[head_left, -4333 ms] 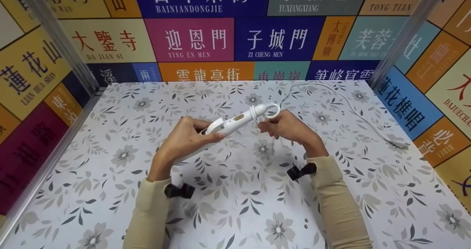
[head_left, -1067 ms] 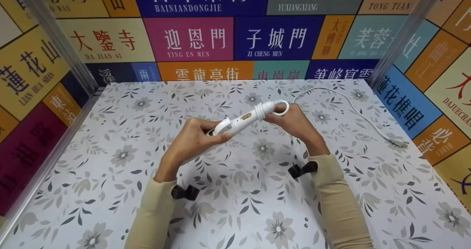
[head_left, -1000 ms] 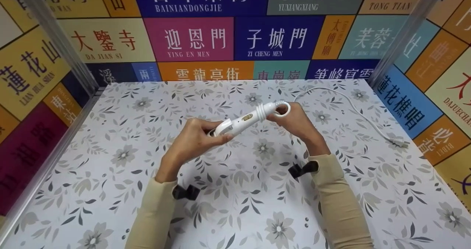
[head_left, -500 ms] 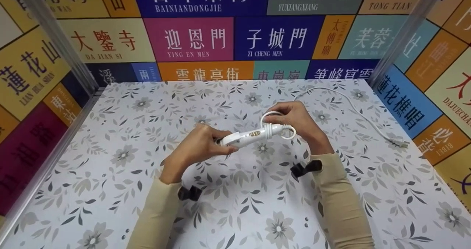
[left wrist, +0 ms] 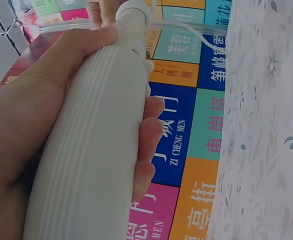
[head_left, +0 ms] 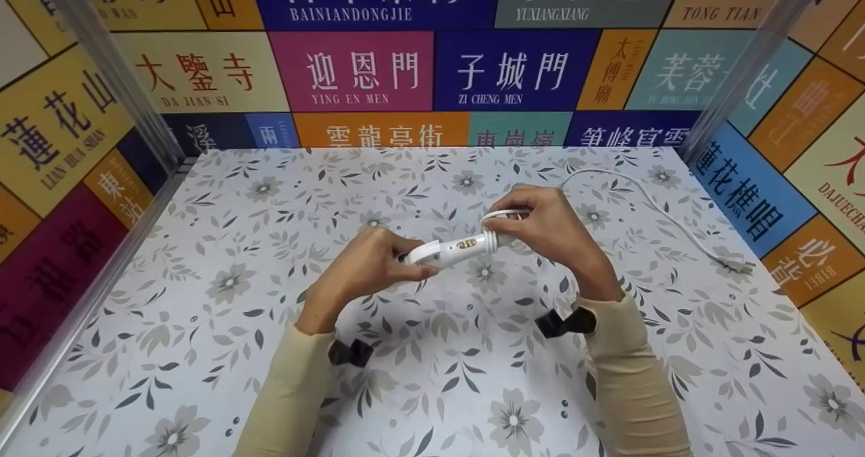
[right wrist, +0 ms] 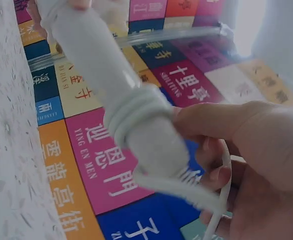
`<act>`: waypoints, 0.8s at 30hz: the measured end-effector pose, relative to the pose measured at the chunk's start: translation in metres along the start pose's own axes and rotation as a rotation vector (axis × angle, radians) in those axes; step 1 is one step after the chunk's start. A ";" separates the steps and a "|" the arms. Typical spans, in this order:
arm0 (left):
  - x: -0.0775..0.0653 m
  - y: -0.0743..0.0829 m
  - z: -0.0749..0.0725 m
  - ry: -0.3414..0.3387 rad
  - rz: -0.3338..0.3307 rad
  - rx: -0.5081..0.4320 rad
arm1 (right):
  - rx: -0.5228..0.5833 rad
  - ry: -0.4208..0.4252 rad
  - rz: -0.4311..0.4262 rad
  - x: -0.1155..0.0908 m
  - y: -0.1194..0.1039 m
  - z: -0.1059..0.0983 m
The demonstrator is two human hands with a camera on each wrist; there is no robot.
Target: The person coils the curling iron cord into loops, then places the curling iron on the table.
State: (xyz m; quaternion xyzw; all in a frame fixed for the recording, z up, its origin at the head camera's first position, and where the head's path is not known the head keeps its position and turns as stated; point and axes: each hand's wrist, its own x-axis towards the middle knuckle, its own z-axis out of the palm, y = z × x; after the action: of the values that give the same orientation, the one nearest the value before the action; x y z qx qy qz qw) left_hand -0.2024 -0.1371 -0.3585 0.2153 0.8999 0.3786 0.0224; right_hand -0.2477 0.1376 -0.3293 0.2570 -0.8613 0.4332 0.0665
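Note:
A white hair straightener [head_left: 454, 253] is held above the table, tilted up to the right. My left hand [head_left: 365, 264] grips its wider end, thumb along the near side; in the left wrist view the ridged white shell [left wrist: 89, 145] fills the palm. Several turns of white cord [right wrist: 136, 112] circle the handle's narrow end. My right hand [head_left: 551, 227] is at that end and pinches the cord, which forms a loop [head_left: 503, 213] by the fingertips. In the right wrist view the cord also runs across the curled fingers [right wrist: 219, 175]. The right hand partly hides the handle's tip in the head view.
The cord's loose length [head_left: 642, 186] curves over the back right of the flower-patterned table [head_left: 432, 376]. Its plug [head_left: 736, 266] lies near the right edge. Panels with coloured signs [head_left: 351, 71] stand behind and on both sides.
The cord turns round the handle have grown in number. Both hands have come slightly lower and to the right with the straightener. My right hand has passed the cord round and covers the handle's tip.

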 end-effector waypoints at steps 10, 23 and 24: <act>0.000 0.003 -0.002 0.205 -0.041 0.037 | -0.090 0.034 -0.072 -0.011 -0.024 0.004; 0.001 0.007 -0.004 0.359 -0.101 -0.103 | 0.090 -0.188 -0.033 -0.003 -0.009 0.007; 0.001 0.007 -0.004 0.362 -0.108 -0.128 | 0.111 -0.223 -0.042 -0.001 -0.005 0.007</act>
State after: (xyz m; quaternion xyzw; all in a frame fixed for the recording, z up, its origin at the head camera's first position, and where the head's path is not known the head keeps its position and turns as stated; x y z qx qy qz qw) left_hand -0.2015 -0.1353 -0.3507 0.0933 0.8735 0.4658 -0.1060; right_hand -0.2435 0.1298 -0.3303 0.3248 -0.8325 0.4476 -0.0350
